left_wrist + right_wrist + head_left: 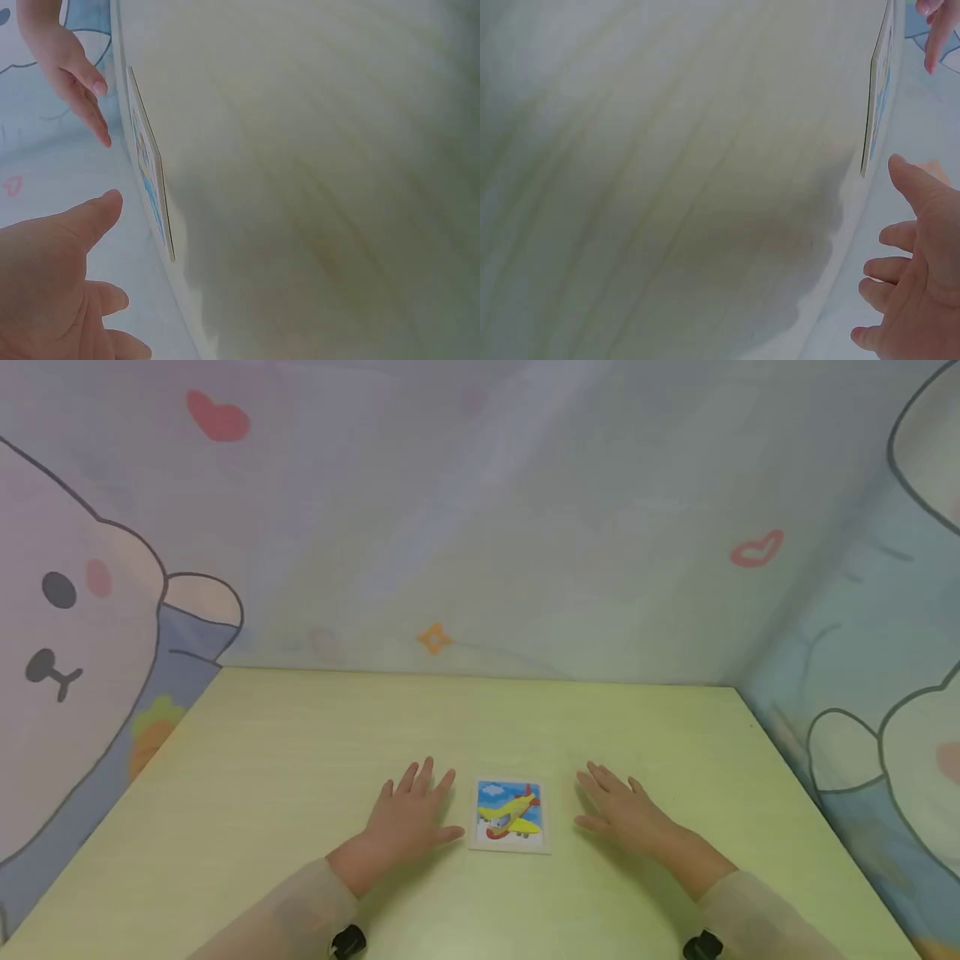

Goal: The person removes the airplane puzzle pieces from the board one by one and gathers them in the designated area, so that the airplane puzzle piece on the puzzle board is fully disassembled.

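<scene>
A small square picture puzzle (509,816) with a yellow and red airplane on a blue sky lies flat on the table, framed by a pale border. To its left my left hand (408,822) hovers with fingers spread, the thumb tip close to the puzzle's edge. My right hand (622,810) is held on the other side, a little farther off, fingers extended and holding nothing. In the left wrist view the puzzle (150,169) appears edge-on as a thin board. The right wrist view shows only its near edge (877,97) past my thumb.
The pale wooden table (300,735) reaches back to a cloth backdrop (480,527) printed with hearts and cartoon animals. Similar cloth stands along the left and right sides. Dark bands (348,941) sit at both sleeves.
</scene>
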{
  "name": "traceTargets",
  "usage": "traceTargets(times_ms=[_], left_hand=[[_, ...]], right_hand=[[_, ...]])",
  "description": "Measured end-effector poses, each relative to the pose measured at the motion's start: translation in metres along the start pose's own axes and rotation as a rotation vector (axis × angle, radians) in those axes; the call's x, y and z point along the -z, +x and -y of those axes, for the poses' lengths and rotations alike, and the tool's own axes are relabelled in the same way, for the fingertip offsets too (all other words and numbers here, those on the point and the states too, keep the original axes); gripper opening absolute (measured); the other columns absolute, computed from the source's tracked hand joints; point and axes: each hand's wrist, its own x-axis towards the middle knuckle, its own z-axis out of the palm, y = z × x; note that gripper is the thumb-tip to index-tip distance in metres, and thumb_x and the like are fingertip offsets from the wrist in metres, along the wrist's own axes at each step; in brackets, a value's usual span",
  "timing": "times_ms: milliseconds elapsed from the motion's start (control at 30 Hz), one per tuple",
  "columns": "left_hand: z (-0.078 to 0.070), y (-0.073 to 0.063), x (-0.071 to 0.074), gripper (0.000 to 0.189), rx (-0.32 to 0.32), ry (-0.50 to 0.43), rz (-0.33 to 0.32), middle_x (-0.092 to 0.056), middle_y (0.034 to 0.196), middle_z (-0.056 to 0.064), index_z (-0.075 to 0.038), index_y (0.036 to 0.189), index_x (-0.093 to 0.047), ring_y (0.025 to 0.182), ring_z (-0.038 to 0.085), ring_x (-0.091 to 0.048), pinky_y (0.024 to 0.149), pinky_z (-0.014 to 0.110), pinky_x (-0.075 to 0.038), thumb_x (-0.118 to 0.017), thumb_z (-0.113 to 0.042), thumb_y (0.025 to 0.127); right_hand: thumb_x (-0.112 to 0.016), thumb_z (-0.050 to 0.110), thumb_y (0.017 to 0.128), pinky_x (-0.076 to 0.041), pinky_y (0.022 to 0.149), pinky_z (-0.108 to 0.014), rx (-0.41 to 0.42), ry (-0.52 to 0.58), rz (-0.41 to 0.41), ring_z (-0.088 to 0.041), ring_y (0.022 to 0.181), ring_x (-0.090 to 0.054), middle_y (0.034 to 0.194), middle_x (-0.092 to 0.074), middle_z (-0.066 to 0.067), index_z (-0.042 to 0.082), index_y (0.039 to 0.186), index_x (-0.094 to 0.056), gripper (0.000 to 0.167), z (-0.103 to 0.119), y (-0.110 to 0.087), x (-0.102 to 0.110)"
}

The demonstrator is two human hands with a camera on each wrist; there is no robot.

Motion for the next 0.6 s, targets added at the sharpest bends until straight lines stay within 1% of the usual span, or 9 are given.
traceTargets(times_ms=[100, 233, 367, 467, 600], left_hand=[[-0.006, 0.002, -0.001, 0.078, -0.017, 0.009, 0.011, -0.025, 0.148, 0.019, -0.015, 0.145, -0.035, 0.134, 0.038, -0.024, 0.099, 0.058, -0.028, -0.057, -0.057, 0.083], [-0.016, 0.004, 0.000, 0.076, -0.038, 0.012, 0.033, -0.025, 0.149, 0.018, -0.015, 0.144, -0.035, 0.135, 0.036, -0.025, 0.100, 0.057, -0.028, -0.057, -0.057, 0.084], [-0.025, 0.004, -0.001, 0.075, -0.071, 0.030, 0.058, -0.027, 0.148, 0.017, -0.016, 0.145, -0.035, 0.135, 0.036, -0.026, 0.100, 0.055, -0.029, -0.056, -0.056, 0.085], [-0.028, 0.004, -0.001, 0.074, -0.094, 0.033, 0.075, -0.027, 0.148, 0.018, -0.015, 0.144, -0.036, 0.134, 0.036, -0.026, 0.100, 0.056, -0.030, -0.057, -0.054, 0.085], [-0.033, 0.005, -0.002, 0.072, -0.122, 0.034, 0.099, -0.027, 0.148, 0.018, -0.014, 0.144, -0.036, 0.134, 0.036, -0.026, 0.099, 0.056, -0.030, -0.057, -0.052, 0.086]], right_hand=[[-0.055, 0.038, 0.092, -0.019, 0.100, -0.064, 0.020, -0.016, -0.003, -0.040, 0.133, -0.026, 0.146, -0.028, -0.024, -0.003, 0.141, -0.034, 0.067, 0.002, 0.002, -0.002], [-0.055, 0.037, 0.092, -0.021, 0.099, -0.064, 0.054, -0.009, -0.010, -0.039, 0.132, -0.029, 0.144, -0.031, -0.024, -0.004, 0.139, -0.037, 0.065, 0.005, 0.007, -0.002], [-0.055, 0.036, 0.093, -0.020, 0.100, -0.063, 0.067, 0.027, 0.011, -0.038, 0.132, -0.029, 0.144, -0.031, -0.024, -0.004, 0.139, -0.037, 0.063, 0.009, 0.012, 0.000], [-0.055, 0.035, 0.093, -0.020, 0.100, -0.063, 0.068, 0.067, 0.036, -0.038, 0.131, -0.030, 0.144, -0.031, -0.024, -0.004, 0.139, -0.037, 0.062, 0.015, 0.017, 0.000], [-0.056, 0.032, 0.093, -0.027, 0.101, -0.056, 0.085, 0.101, 0.060, -0.041, 0.128, -0.036, 0.143, -0.033, -0.025, -0.005, 0.137, -0.039, 0.060, 0.021, 0.023, -0.002]])
